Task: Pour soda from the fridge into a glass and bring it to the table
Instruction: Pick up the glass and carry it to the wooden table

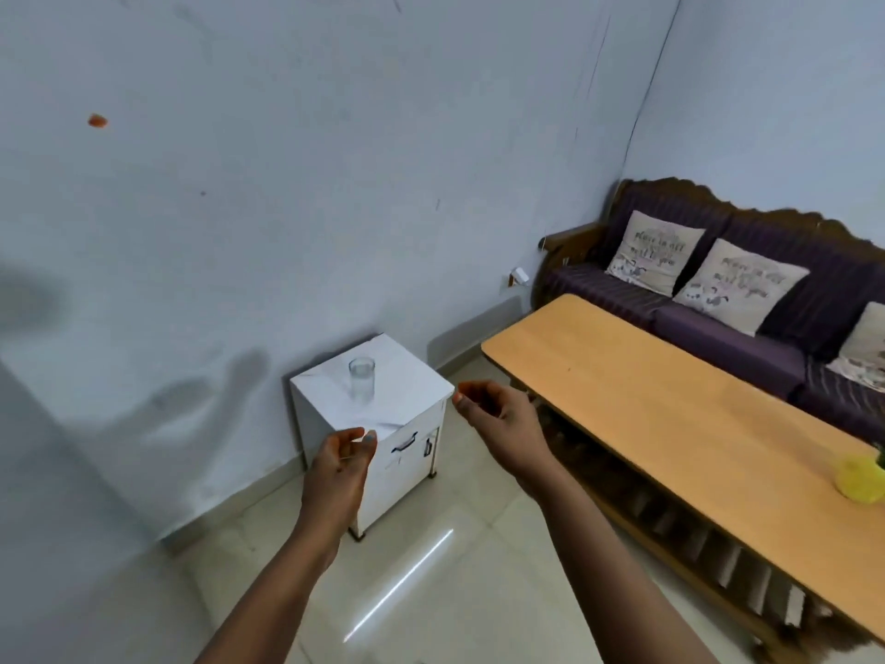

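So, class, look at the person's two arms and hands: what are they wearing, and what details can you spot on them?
Both forearms are bare as far as the picture shows: no sleeves, watch, bracelets or gloves are visible. No rings can be made out. The left hand has a pale blue-grey painted thumbnail. The right hand has fingertips that look orange-red, perhaps polish or stain; the blur prevents telling which.

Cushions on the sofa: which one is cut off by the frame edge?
The rightmost cushion; only part shows at the right edge, unlike the two whole ones left of it.

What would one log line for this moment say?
left hand: empty | right hand: empty | glass: empty, upright on white cabinet | wooden table: no glass yet
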